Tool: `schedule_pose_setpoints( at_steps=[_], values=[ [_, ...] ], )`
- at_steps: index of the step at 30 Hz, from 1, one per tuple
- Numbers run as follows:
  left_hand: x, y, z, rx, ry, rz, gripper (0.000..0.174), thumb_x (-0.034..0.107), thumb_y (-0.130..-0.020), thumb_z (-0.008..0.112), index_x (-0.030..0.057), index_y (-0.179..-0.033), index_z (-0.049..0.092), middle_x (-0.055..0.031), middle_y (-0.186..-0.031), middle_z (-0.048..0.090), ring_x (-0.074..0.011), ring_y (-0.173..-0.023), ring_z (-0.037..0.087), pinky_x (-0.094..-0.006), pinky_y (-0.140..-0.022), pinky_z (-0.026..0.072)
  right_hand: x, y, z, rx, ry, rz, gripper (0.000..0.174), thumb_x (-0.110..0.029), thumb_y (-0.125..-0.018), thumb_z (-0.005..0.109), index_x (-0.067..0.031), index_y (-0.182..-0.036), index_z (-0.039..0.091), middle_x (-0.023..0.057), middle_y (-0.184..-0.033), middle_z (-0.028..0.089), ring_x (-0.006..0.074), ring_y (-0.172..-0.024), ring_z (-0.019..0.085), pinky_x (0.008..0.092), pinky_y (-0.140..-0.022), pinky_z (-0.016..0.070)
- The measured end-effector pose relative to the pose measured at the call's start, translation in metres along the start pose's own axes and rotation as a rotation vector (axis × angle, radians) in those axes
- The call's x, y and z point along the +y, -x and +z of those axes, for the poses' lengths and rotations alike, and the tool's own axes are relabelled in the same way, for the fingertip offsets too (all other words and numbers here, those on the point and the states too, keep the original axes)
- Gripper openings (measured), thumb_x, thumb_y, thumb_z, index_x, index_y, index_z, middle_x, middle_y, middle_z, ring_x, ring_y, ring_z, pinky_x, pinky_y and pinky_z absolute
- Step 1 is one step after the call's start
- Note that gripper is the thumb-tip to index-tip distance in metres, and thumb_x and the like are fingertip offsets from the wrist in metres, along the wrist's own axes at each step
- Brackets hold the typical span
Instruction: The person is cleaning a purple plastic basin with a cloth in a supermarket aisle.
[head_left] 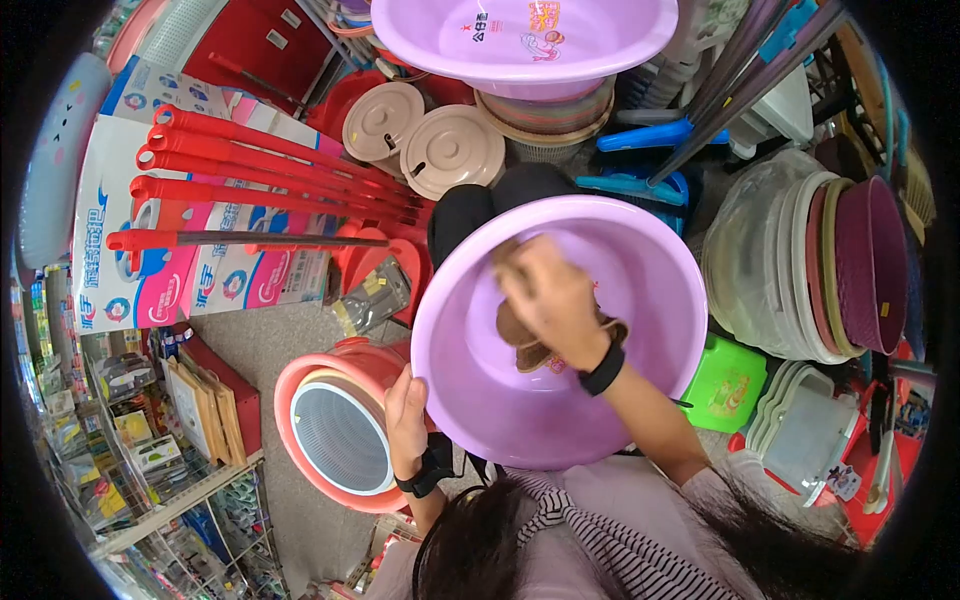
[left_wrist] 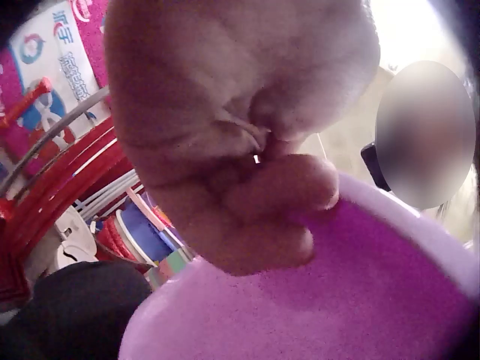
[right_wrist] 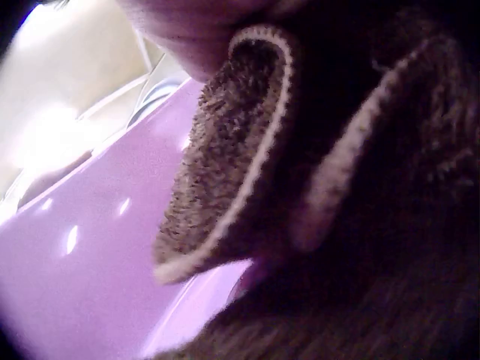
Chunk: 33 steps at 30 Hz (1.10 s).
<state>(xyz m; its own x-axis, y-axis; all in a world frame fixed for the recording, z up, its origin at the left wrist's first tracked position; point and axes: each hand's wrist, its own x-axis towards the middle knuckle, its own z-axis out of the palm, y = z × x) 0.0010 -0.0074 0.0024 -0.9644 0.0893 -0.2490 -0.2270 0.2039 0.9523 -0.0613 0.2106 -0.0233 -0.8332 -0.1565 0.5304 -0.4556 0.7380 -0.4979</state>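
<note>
A large light-purple plastic basin [head_left: 455,400] tilts over the person's lap in the head view. On its left rim, my left hand [head_left: 405,420] grips with curled fingers; the left wrist view shows those fingers [left_wrist: 281,184] hooked at the basin's edge. Inside the basin my right hand [head_left: 555,300], blurred, holds a brown cloth [head_left: 520,345] against the inner surface. Close up in the right wrist view, the cloth [right_wrist: 225,150] is fuzzy, with a paler stitched edge, and folds up below the hand. Part of a printed design on the basin floor is covered by the cloth.
Another purple basin [head_left: 590,40] sits on a stack ahead. Red-handled poles [head_left: 270,165] slant in from the left beside printed boxes [head_left: 140,210]. An orange-pink bucket [head_left: 290,390] with a grey basket stands at lower left. Stacked basins [head_left: 865,260] and a green stool [head_left: 725,385] are to the right.
</note>
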Motion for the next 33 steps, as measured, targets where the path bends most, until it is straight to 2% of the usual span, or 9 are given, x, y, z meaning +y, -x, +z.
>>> schedule_pose_setpoints(
  at_steps=[2,8,10,14,20,24,28,30,33],
  values=[
    [0.002,0.003,0.0,0.002,0.018,-0.024,0.06,0.052,-0.096,0.044,-0.0039,-0.109,0.059,-0.0012,-0.069,0.058,-0.0062,-0.056,0.05,-0.0206,-0.05,0.0368,0.016,-0.006,-0.013,0.202,-0.112,0.296,0.022,-0.012,-0.077,0.073,-0.0044,-0.084,0.054,0.009,-0.083,0.054,0.0287,-0.062,0.059,0.0366,-0.051,0.0483],
    [0.004,0.0,0.012,0.048,0.082,0.016,0.063,0.055,-0.095,0.045,-0.0053,-0.108,0.059,0.0007,-0.063,0.054,-0.0049,-0.047,0.046,-0.0196,-0.042,0.0335,0.019,-0.004,-0.003,0.276,-0.035,0.345,0.022,-0.011,-0.077,0.073,-0.0045,-0.084,0.053,0.0106,-0.082,0.054,0.0299,-0.059,0.059,0.037,-0.05,0.0481],
    [0.008,0.002,0.01,-0.002,0.136,-0.049,0.064,0.055,-0.094,0.047,-0.0057,-0.109,0.059,0.0008,-0.06,0.053,-0.0047,-0.044,0.045,-0.0197,-0.04,0.0319,0.012,-0.003,0.005,0.268,-0.039,0.365,0.021,-0.011,-0.078,0.072,-0.0043,-0.083,0.053,0.0111,-0.081,0.053,0.0302,-0.058,0.059,0.0373,-0.05,0.048],
    [0.021,0.004,0.01,-0.039,0.126,-0.029,0.065,0.056,-0.093,0.049,-0.0059,-0.109,0.059,0.0012,-0.058,0.052,-0.0045,-0.044,0.044,-0.0193,-0.04,0.0315,-0.003,0.003,0.015,-0.139,-0.116,0.213,0.014,-0.011,-0.084,0.061,-0.0023,-0.079,0.051,0.013,-0.083,0.052,0.03,-0.06,0.06,0.0389,-0.054,0.0507],
    [0.014,0.011,0.012,0.002,0.167,-0.075,0.064,0.056,-0.092,0.05,-0.0058,-0.108,0.059,0.0033,-0.056,0.047,-0.0035,-0.043,0.04,-0.0194,-0.039,0.0295,0.002,0.004,0.009,-0.207,0.0,0.105,0.011,-0.009,-0.077,0.061,-0.0032,-0.079,0.052,0.0098,-0.083,0.053,0.0239,-0.064,0.063,0.035,-0.055,0.0519],
    [0.015,0.013,0.01,0.006,0.131,-0.113,0.064,0.056,-0.093,0.049,-0.0057,-0.107,0.058,0.0034,-0.056,0.047,-0.0034,-0.043,0.04,-0.0194,-0.039,0.029,0.016,-0.002,0.0,-0.149,0.231,0.226,0.008,-0.007,-0.075,0.061,-0.0048,-0.08,0.054,0.0076,-0.083,0.054,0.0191,-0.064,0.063,0.0304,-0.053,0.052],
    [0.013,0.013,0.009,0.014,0.095,-0.115,0.064,0.056,-0.094,0.048,-0.0056,-0.108,0.059,0.0027,-0.057,0.048,-0.0036,-0.044,0.041,-0.0192,-0.04,0.0293,0.029,0.0,-0.019,-0.27,0.496,0.268,0.009,-0.005,-0.073,0.062,-0.0051,-0.081,0.058,0.0068,-0.082,0.056,0.0175,-0.065,0.066,0.0284,-0.053,0.0534],
    [0.011,0.012,0.007,0.001,0.098,-0.093,0.064,0.055,-0.094,0.048,-0.0057,-0.108,0.059,0.0025,-0.057,0.049,-0.0037,-0.044,0.041,-0.0193,-0.04,0.0296,0.033,0.005,-0.032,-0.417,0.704,0.287,0.009,-0.005,-0.073,0.063,-0.005,-0.081,0.059,0.0094,-0.084,0.059,0.0204,-0.063,0.066,0.0303,-0.053,0.0523],
    [0.017,0.014,0.007,-0.019,0.099,-0.086,0.063,0.055,-0.094,0.048,-0.0058,-0.108,0.06,0.0021,-0.058,0.051,-0.0039,-0.044,0.042,-0.0196,-0.04,0.03,0.045,0.024,-0.055,-0.69,0.765,0.23,0.005,-0.009,-0.072,0.063,-0.0111,-0.074,0.067,0.0043,-0.079,0.063,0.0175,-0.07,0.067,0.0269,-0.056,0.0511]
  ],
)
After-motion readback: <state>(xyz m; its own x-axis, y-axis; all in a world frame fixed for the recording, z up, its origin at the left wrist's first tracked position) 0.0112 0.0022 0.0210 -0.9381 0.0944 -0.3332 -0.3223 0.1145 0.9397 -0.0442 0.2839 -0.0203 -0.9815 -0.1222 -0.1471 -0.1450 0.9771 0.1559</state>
